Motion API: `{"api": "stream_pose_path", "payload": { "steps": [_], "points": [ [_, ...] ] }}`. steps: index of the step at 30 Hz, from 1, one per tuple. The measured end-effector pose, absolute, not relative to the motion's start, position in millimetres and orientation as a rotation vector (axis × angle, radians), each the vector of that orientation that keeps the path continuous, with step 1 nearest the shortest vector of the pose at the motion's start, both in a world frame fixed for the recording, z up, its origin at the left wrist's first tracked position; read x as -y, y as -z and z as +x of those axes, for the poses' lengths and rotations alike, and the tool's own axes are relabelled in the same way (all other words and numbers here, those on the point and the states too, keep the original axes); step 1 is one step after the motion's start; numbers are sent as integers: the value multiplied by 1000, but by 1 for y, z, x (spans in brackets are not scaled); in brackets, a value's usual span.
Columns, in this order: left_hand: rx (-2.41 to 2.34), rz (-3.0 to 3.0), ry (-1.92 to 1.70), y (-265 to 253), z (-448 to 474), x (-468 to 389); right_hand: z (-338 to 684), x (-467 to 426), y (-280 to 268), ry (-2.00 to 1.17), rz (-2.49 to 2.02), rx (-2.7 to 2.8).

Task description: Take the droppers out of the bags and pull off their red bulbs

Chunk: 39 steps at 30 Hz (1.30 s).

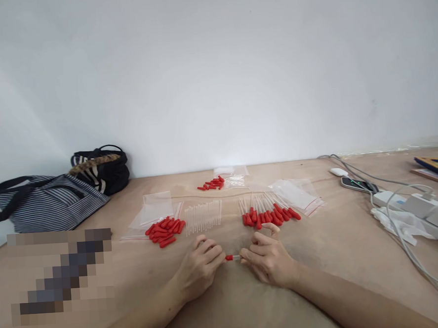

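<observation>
Red bulb (229, 258), clear tube (236, 257): between left hand (205, 265), pinching bulb, and right hand (270, 260), pinching tube.

One left hand (204, 261), one right hand (271, 260), one held red bulb (229, 258), one held clear tube (236, 257), two piles of loose red bulbs (165, 229), one group of red-bulbed tubes (268, 215), two fabric bags (54, 206).
</observation>
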<state>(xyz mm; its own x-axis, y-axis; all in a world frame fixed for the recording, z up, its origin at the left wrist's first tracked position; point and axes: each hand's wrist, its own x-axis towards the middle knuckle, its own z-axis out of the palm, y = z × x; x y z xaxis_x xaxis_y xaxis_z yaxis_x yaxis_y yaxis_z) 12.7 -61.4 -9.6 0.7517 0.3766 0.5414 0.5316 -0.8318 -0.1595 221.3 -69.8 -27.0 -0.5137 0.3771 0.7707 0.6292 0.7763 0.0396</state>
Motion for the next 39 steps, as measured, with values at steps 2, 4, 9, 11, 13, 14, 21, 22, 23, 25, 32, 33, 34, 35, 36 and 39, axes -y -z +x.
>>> {"api": "stream_pose_path", "payload": {
  "steps": [2, 4, 9, 11, 13, 14, 21, 22, 23, 25, 32, 33, 34, 35, 36, 39],
  "points": [
    [689, -2646, 721, 11, 13, 61, 221, 70, 28, 385, -741, 2172],
    [659, -2654, 713, 13, 11, 60, 223, 70, 30, 377, -742, 2178],
    [848, -2566, 876, 20, -8, 52, 232, 69, 31, 343, -821, 2134],
    [970, -2512, 967, 21, -19, 50, 235, 68, 31, 320, -849, 2115],
    [1017, -2486, 1021, 18, -28, 48, 235, 67, 32, 300, -845, 2110],
    [1042, -2461, 1045, 16, -32, 46, 234, 67, 31, 292, -841, 2103],
    [1666, -2079, 1066, -15, -87, 21, 231, 66, 30, 230, -839, 2089],
    [1811, -2044, 1027, -17, -98, 17, 231, 66, 30, 226, -839, 2091],
    [1963, -2002, 988, -19, -108, 15, 231, 66, 30, 223, -841, 2092],
    [2234, -1894, 930, -20, -126, 11, 231, 66, 31, 218, -846, 2094],
    [2481, -1933, 951, -10, -138, 6, 232, 66, 32, 215, -856, 2106],
    [2471, -1936, 942, -11, -137, 6, 232, 66, 31, 218, -860, 2108],
    [2457, -1924, 915, -13, -136, 7, 232, 66, 31, 220, -864, 2112],
    [2434, -1886, 891, -16, -134, 8, 232, 66, 31, 220, -867, 2115],
    [2402, -1829, 884, -19, -130, 10, 232, 67, 31, 217, -868, 2119],
    [2245, -1727, 1022, -26, -108, 20, 232, 67, 31, 202, -854, 2153]
  ]
}}
